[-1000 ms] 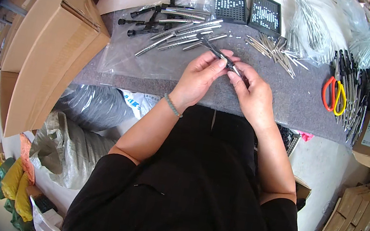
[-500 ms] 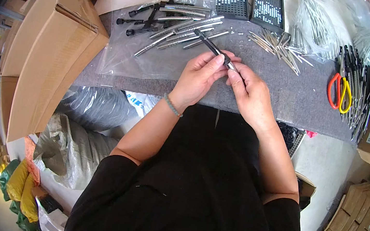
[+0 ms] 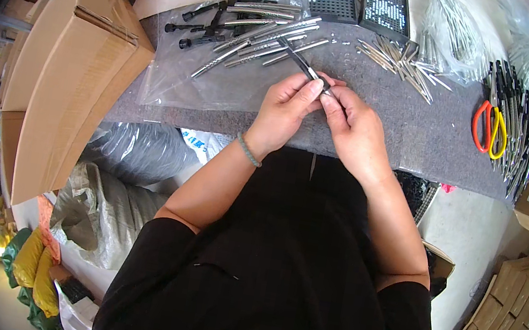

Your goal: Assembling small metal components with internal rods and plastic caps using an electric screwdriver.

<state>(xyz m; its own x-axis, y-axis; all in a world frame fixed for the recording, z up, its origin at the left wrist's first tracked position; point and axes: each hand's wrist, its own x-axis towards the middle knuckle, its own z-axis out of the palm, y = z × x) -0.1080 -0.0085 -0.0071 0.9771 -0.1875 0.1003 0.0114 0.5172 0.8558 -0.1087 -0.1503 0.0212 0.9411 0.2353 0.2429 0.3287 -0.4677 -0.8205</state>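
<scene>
Pinching slim rod between both hands

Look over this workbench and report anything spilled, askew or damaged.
Nothing looks damaged or spilled. The left hand and right hand together hold a slim dark rod over the grey mat. Metal tubes lie loosely fanned on a clear plastic sheet, and thin pins sit scattered rather than lined up.

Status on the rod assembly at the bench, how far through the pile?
Done: hard to count; silver rods lie on a clear bag beside black-handled pieces, finished or not is unclear. In hand: left hand and right hand both pinch one slim dark-tipped rod above the grey mat. Left: a loose heap of thin metal pins looks untouched.
</scene>
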